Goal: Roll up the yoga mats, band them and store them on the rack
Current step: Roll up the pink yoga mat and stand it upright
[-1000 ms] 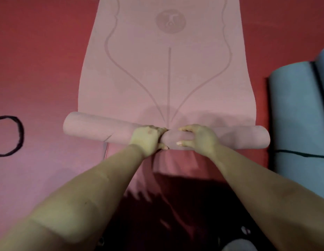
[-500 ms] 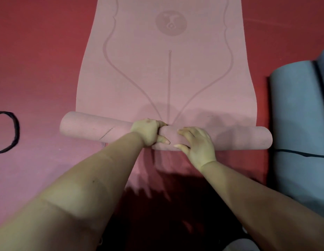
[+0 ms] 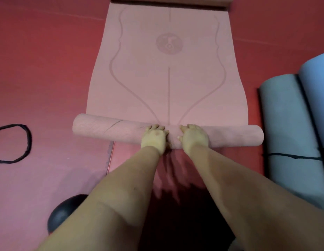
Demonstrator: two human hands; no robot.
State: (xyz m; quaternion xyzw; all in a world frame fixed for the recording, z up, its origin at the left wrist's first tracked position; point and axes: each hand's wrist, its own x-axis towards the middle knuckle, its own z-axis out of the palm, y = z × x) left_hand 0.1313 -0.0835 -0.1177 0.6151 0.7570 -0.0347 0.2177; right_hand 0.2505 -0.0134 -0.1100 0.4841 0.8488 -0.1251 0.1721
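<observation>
A pink yoga mat (image 3: 168,78) lies flat on the red floor, stretching away from me, with a round emblem and curved lines printed on it. Its near end is wound into a roll (image 3: 107,129) lying across in front of me, slightly skewed, the left end sticking out past the mat's edge. My left hand (image 3: 154,137) and my right hand (image 3: 193,136) press palm-down side by side on the middle of the roll, fingers curled over its top. A black elastic band (image 3: 27,142) lies in a loop on the floor at the left.
Two rolled blue-grey mats (image 3: 291,134) lie at the right, a thin black band around them. Another pink mat (image 3: 49,178) lies flat at the lower left. A dark round object (image 3: 63,214) sits near my left forearm. A rolled edge (image 3: 172,0) shows at the far end.
Both hands have shifted from gripping the roll's front to pressing on top of it, and the roll has advanced a little up the mat. My view has pulled back, showing more mat.
</observation>
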